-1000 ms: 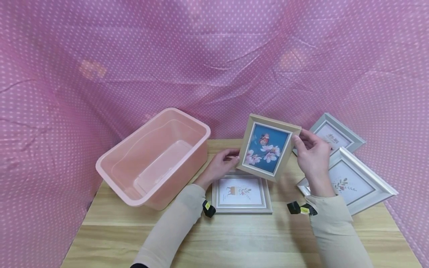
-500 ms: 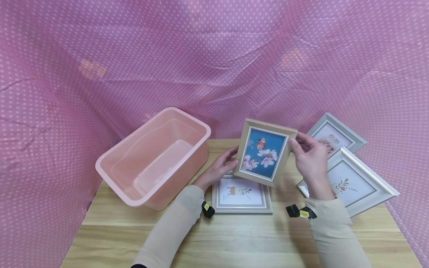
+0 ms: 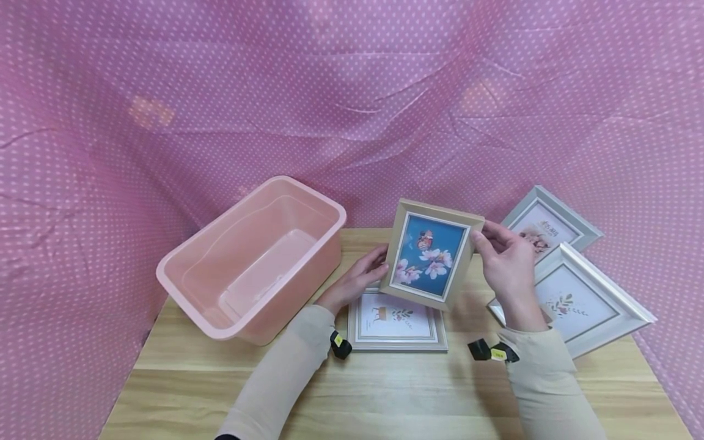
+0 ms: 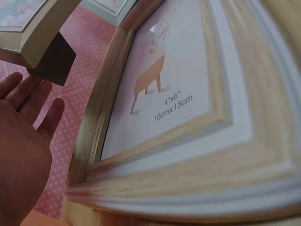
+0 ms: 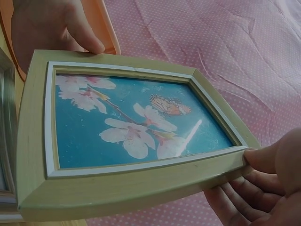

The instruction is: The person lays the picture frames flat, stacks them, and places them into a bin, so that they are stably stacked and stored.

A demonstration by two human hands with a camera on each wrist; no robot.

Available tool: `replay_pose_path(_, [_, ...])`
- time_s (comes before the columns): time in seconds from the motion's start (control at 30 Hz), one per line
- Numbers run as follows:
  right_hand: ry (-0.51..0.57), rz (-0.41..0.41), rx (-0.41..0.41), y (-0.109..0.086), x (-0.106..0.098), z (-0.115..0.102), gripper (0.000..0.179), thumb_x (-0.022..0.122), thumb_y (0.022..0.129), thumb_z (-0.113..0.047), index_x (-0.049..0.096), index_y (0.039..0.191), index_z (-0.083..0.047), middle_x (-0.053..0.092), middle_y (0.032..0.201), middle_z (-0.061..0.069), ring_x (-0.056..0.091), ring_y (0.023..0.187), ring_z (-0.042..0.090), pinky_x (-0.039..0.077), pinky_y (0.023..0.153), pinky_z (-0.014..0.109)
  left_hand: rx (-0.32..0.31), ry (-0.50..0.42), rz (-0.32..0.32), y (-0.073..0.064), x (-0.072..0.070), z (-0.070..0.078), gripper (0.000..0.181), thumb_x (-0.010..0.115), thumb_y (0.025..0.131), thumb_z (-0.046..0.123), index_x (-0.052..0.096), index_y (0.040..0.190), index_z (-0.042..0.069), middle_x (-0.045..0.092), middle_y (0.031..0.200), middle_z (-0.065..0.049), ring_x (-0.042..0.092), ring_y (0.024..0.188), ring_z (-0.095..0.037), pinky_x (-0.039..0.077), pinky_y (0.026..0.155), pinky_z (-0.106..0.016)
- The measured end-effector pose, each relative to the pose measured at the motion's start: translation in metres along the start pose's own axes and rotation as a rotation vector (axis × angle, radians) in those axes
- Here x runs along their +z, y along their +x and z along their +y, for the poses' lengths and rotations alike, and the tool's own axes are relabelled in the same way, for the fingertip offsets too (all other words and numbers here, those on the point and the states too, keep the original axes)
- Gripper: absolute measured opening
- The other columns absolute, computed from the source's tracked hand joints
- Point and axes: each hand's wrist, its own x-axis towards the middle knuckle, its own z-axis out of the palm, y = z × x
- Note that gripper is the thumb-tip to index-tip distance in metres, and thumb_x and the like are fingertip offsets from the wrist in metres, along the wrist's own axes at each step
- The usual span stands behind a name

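Observation:
A beige picture frame (image 3: 431,253) with a butterfly and pink blossoms on blue is held up, tilted, above the table. My right hand (image 3: 510,266) pinches its right edge, thumb on the front and fingers behind, as the right wrist view also shows. At its left edge is my left hand (image 3: 354,278), fingers fairly straight and reaching behind it; in the left wrist view the fingers (image 4: 33,94) lie by a dark flap on its back. Beneath it, a silver-toned picture frame (image 3: 395,330) lies flat, its upper part covered.
A pink plastic tub (image 3: 324,256) stands to the left on the wooden table (image 3: 396,391). Off to the right lie a white picture frame (image 3: 610,330) and a grey one (image 3: 591,231), overlapping. Pink dotted cloth (image 3: 352,110) hangs around the back and sides.
The beige picture frame has come down and slightly left, with both hands moving along with it. More of the grey frame shows now. The tub and the lying frames stay put.

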Motion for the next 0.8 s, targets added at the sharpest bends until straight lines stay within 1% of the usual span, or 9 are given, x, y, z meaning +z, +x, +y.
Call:
replay_pose_path(0.17, [0.017,0.009,-0.03,-0.0005,0.0012,0.0015,0.04,0.068,0.108,-0.026,0.069,0.143,-0.007,0.077,0.128,0.015,0.068,0.099,-0.003,0.055,0.086,0.007,0.01,0.032,0.01,-0.0015,0.0001,0.0003,0.064,0.047,0.112,0.019,0.026,0.17,0.003,0.036,0.173,-0.022,0.037,0.16,-0.04,0.029,0.135,-0.054])
replay_pose_path(0.3, [0.016,0.013,-0.036,-0.0003,0.0015,0.0029,0.04,0.068,0.108,-0.026,0.069,0.143,-0.006,0.077,0.128,0.015,0.068,0.098,-0.004,0.055,0.085,0.007,0.015,0.062,0.025,-0.0023,0.0004,0.0004,0.063,0.05,0.11,0.019,0.031,0.168,0.002,0.041,0.17,-0.023,0.041,0.157,-0.04,0.029,0.135,-0.055])
replay_pose_path(0.4, [0.019,0.015,-0.037,-0.0004,0.0014,0.0035,0.04,0.068,0.108,-0.026,0.069,0.143,-0.006,0.077,0.128,0.016,0.067,0.099,-0.004,0.055,0.085,0.007,0.02,0.063,0.03,-0.0025,0.0003,0.0006,0.062,0.052,0.11,0.017,0.033,0.166,0.001,0.044,0.168,-0.024,0.043,0.156,-0.041,0.03,0.135,-0.055])
replay_pose_path(0.63, [0.036,0.02,-0.045,-0.0002,0.0018,0.0047,0.039,0.069,0.107,-0.024,0.069,0.142,-0.005,0.077,0.126,0.017,0.068,0.096,-0.005,0.056,0.083,0.007,0.042,0.066,0.038,-0.0041,-0.0022,0.0016,0.059,0.056,0.108,0.015,0.039,0.163,-0.001,0.052,0.16,-0.025,0.051,0.148,-0.04,0.036,0.131,-0.054])
replay_pose_path(0.8, [0.037,0.022,-0.041,0.0001,0.0013,0.0047,0.04,0.069,0.107,-0.024,0.069,0.142,-0.006,0.077,0.126,0.017,0.068,0.095,-0.006,0.056,0.083,0.007,0.06,0.085,0.046,-0.0049,-0.0038,0.0013,0.056,0.059,0.106,0.014,0.046,0.158,-0.003,0.058,0.153,-0.025,0.056,0.14,-0.037,0.042,0.127,-0.051])
